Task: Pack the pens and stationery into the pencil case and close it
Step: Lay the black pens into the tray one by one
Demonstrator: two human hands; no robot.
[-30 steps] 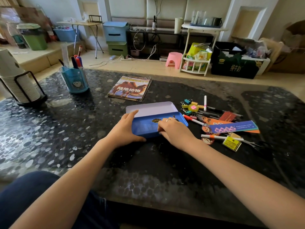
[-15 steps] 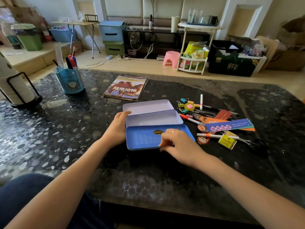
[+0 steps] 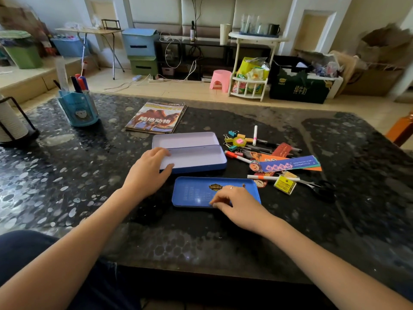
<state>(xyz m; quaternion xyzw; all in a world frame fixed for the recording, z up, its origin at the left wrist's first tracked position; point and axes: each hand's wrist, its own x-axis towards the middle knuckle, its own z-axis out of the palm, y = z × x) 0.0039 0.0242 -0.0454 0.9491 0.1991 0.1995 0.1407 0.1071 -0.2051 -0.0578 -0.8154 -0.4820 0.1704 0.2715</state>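
Observation:
The blue tin pencil case (image 3: 199,157) lies open mid-table with a bare white inside; a second white tray half (image 3: 185,139) sits right behind it. My left hand (image 3: 148,173) grips the case's left end, thumb on the front wall. The blue lid (image 3: 194,193) lies flat on the table nearer to me, and my right hand (image 3: 239,204) pinches its near edge. To the right lies a loose pile: binder clips (image 3: 232,135), pens (image 3: 266,149), a blue bookmark (image 3: 288,164), a white marker (image 3: 272,177), a yellow eraser (image 3: 285,185) and black scissors (image 3: 321,187).
A magazine (image 3: 156,118) lies behind the case. A blue pen cup (image 3: 78,108) stands at the back left, beside a rack of stacked cups (image 3: 11,124). The dark pebbled table (image 3: 67,175) ends just in front of my lap.
My right hand has drawn the blue lid off the case toward me and laid it flat. My left hand has stayed on the case's left end.

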